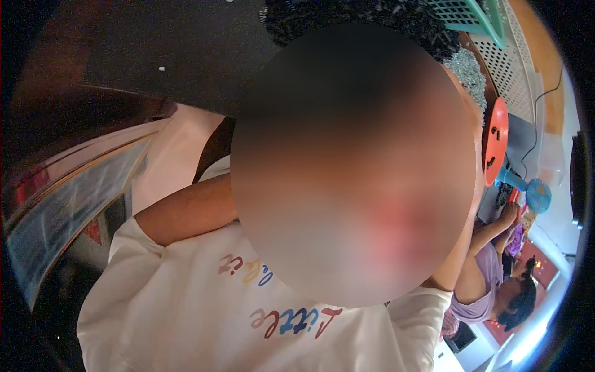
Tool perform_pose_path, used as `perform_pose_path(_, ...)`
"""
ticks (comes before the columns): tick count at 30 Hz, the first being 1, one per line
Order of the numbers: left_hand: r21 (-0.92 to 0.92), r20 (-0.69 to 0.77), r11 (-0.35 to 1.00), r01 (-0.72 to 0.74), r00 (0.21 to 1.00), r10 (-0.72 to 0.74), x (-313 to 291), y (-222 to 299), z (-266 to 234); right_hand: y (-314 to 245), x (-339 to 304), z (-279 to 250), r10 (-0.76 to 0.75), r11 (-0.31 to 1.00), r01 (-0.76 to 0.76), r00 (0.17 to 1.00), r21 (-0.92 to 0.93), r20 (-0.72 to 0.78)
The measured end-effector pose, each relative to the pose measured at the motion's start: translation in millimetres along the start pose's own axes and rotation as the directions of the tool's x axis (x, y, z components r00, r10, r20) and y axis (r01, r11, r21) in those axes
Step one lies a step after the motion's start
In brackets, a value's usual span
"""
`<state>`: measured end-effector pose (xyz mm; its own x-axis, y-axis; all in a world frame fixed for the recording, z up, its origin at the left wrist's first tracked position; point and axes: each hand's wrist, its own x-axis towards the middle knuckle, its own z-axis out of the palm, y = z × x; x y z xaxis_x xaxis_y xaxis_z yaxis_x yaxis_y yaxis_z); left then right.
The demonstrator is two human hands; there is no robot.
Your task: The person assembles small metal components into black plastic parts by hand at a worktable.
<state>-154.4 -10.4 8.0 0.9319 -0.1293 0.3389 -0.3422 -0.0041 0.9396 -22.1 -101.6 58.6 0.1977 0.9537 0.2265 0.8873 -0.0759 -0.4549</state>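
A large round blur covers the middle of the head view and hides whatever lies behind it. Below it spreads a white short-sleeved shirt (186,297) with coloured lettering. From its left sleeve a bare forearm (192,211) runs in behind the blur, and part of another arm (455,260) shows at the blur's right edge. No fingers of mine are visible, so what either hand holds or touches stays hidden. Closest to the blur's upper edge are curly black fringe-like strands (353,12) and a bunch of silver tinsel (468,74).
A teal basket (486,25) and a white perforated basket (502,59) are at upper right. Under them come an orange-red slotted plastic piece (496,142) and a blue fan (538,195). A co-worker in a lilac top (474,307) sits at far right. A glass-panelled frame (74,211) stands left.
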Motion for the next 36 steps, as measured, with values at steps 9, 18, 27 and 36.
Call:
perform_pose_path(9, -0.169, -0.136, 0.977, 0.129, 0.979, -0.153, 1, 1, 1, -5, -54, -6, 0.088, 0.992, -0.049, 0.934, 0.118, -0.346)
perform_pose_path(18, -0.328, -0.09, 0.912, 0.245, 0.953, -0.288, 9, 9, 5, -25, -71, -6, -0.015, 0.983, 0.092, 0.904, 0.16, -0.428)
perform_pose_path(27, -0.372, -0.192, 0.912, 0.174, 0.947, -0.259, 9, 2, 2, -6, -97, -17, 0.252, 0.967, -0.203, 0.853, 0.155, -0.458)
perform_pose_path(36, -0.554, -0.337, 0.832, 0.043, 0.902, -0.271, 24, -6, -3, 73, -85, -49, 0.45, 0.873, -0.484, 0.847, -0.06, -0.285)
